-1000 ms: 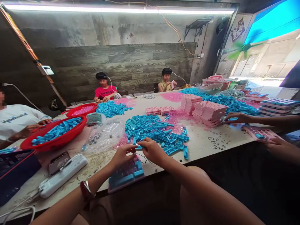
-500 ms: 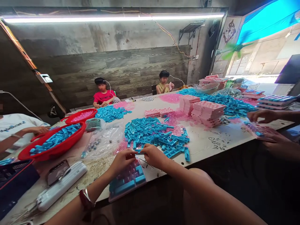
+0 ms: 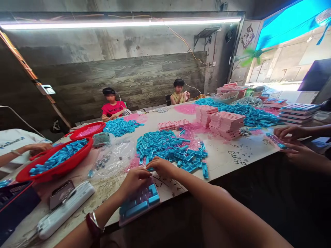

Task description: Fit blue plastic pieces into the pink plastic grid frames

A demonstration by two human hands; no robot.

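A pink tray (image 3: 141, 203) partly filled with blue pieces lies at the table's near edge. My left hand (image 3: 134, 181) rests curled over the tray's far end, fingers pressed down on it; whether a piece is under them is hidden. My right hand (image 3: 161, 166) reaches just beyond the tray to the near edge of a heap of blue plastic pieces (image 3: 170, 150), fingers closed as if pinching a blue piece, which I cannot see clearly.
Red basins (image 3: 55, 160) of blue pieces stand at left, a white power strip (image 3: 66, 208) and a phone (image 3: 60, 193) near them. Stacks of pink trays (image 3: 224, 124) stand at right. Other people work around the table; one person's hands (image 3: 289, 132) hold a tray at right.
My left hand has dropped from the heap's edge onto the tray. My right hand has stayed at the heap's near edge. The view tilted slightly.
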